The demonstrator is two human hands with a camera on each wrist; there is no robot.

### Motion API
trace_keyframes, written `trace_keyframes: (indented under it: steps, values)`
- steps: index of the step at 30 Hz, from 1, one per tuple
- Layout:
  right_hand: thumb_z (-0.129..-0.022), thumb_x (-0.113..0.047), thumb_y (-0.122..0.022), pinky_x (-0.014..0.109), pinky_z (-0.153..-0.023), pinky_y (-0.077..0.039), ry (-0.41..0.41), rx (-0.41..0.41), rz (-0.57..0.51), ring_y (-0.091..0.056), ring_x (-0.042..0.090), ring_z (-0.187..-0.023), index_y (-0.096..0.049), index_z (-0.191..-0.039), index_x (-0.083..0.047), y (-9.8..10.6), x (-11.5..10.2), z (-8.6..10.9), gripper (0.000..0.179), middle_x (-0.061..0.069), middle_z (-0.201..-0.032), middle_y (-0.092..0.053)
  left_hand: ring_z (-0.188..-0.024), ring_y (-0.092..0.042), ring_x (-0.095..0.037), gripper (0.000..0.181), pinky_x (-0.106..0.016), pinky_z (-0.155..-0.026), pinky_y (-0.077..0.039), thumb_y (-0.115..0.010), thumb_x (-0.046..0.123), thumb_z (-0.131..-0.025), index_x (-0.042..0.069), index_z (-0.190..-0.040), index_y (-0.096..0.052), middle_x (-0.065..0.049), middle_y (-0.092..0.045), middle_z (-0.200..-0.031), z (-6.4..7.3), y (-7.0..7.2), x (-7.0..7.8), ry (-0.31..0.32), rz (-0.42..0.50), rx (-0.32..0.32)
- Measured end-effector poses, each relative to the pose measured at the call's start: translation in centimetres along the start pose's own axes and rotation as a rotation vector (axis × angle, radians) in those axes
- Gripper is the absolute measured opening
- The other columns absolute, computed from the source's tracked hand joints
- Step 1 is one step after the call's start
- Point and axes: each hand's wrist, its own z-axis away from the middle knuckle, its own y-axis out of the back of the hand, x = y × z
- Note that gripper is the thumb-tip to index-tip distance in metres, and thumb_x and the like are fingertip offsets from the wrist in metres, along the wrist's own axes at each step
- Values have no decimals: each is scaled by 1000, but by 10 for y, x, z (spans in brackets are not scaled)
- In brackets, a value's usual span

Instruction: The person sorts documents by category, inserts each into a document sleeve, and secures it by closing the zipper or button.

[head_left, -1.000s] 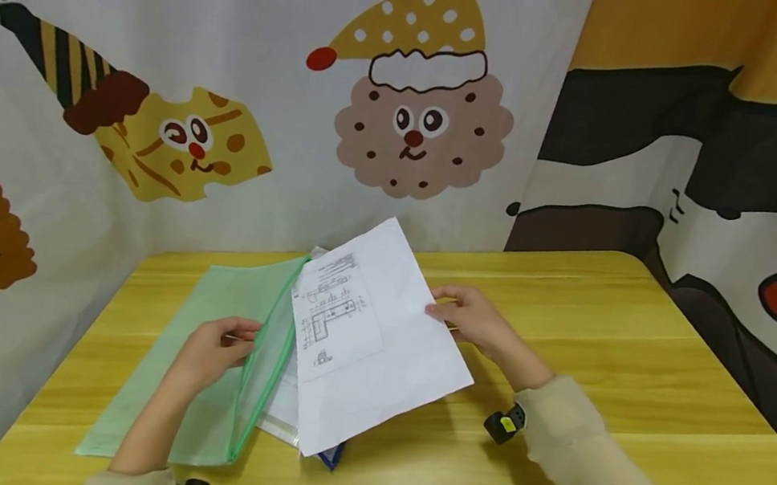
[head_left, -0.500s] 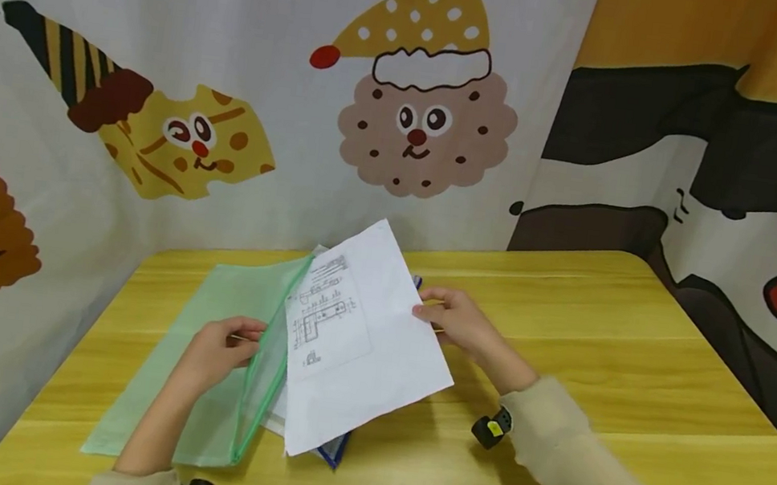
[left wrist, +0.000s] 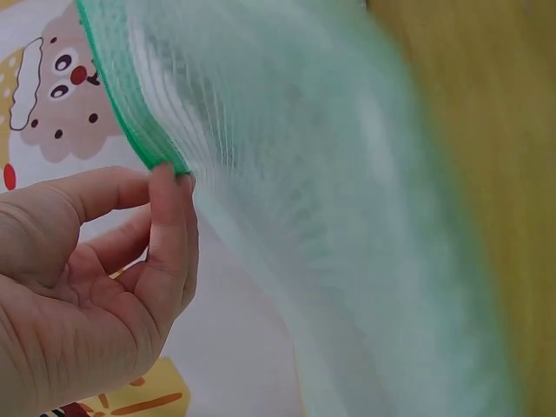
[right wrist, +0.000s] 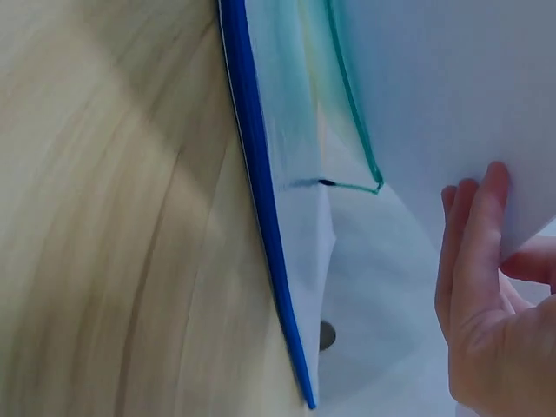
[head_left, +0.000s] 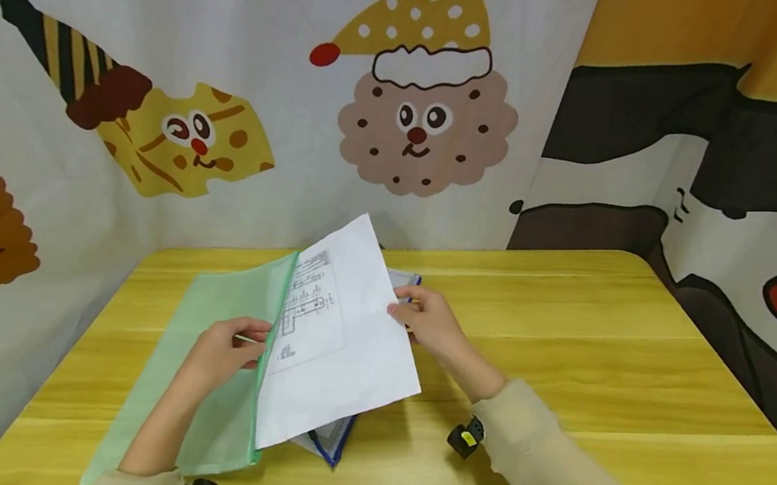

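Observation:
A pale green mesh zip pouch (head_left: pixel 207 293) lies on the left of the table, its mouth toward the right. My left hand (head_left: pixel 218 355) pinches the pouch's green edge between thumb and fingers, lifting it, as the left wrist view shows. My right hand (head_left: pixel 432 329) grips the right edge of a white sheet of paper (head_left: pixel 353 351) printed with a line drawing. The sheet is tilted, and its left side is inside the mouth of the green pouch. Under the sheet lies a blue-edged pouch (head_left: pixel 337 437), mostly hidden.
The yellow wood-grain table (head_left: pixel 602 341) extends to the right of both hands. A white curtain (head_left: pixel 225 28) with cartoon prints hangs behind its far edge. In the right wrist view, the blue edging (right wrist: pixel 256 165) lies along the tabletop.
My right hand has moved left with the sheet, whose left side has gone further into the green pouch. More of the blue-edged pouch shows. The left hand has hardly moved.

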Motion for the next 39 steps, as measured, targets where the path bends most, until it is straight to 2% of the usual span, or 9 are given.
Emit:
trace_keyframes:
  steps: [5, 12, 16, 24, 33, 39]
  values:
    - [-99, -8, -59, 27, -59, -58, 37, 14, 26, -67, 11, -69, -61, -127, 4, -10, -2, 1, 31, 22, -98, -74, -92, -66, -22, 35, -33, -74, -62, -61, 3, -94, -8, -127, -59, -24, -64, -115, 0, -1, 0, -5, 13, -9]
    - [-99, -9, -58, 26, -62, -57, 23, -10, -70, -65, 8, -67, -58, -131, 4, -22, -13, 4, 34, 22, -103, -74, -93, -67, -23, 35, -32, -73, -62, -61, 2, -94, -8, -127, -60, -24, -64, -114, 0, -2, -1, 0, 13, -2]
    - [-99, -8, -58, 28, -61, -60, 48, -22, -52, -68, 11, -71, -60, -129, 3, -32, -17, 5, 32, 24, -106, -73, -94, -68, -25, 35, -32, -73, -62, -60, 2, -94, -8, -127, -60, -24, -64, -115, 0, -3, 1, 2, 1, 11]
    - [-98, -6, -58, 34, -61, -62, -2, -39, -98, -69, 15, -74, -61, -126, 2, -50, -7, 3, 29, 24, -107, -72, -94, -68, -26, 34, -33, -73, -62, -59, 2, -94, -7, -127, -60, -24, -64, -116, -1, -6, 7, -17, 9, 20]
    - [-98, -5, -58, 30, -59, -61, -6, -64, -113, -67, 13, -70, -59, -125, 3, -62, 1, -1, 28, 25, -103, -72, -93, -68, -25, 33, -32, -73, -62, -60, 1, -94, -6, -125, -62, -23, -65, -114, -3, -8, 7, -25, 23, 41]
    - [-99, -5, -56, 33, -62, -62, -8, -91, -124, -68, 14, -73, -57, -123, 2, -73, 4, -2, 25, 24, -104, -72, -93, -68, -24, 33, -30, -73, -62, -59, 0, -94, -5, -126, -62, -22, -65, -115, -4, -10, 8, -28, 38, 33]
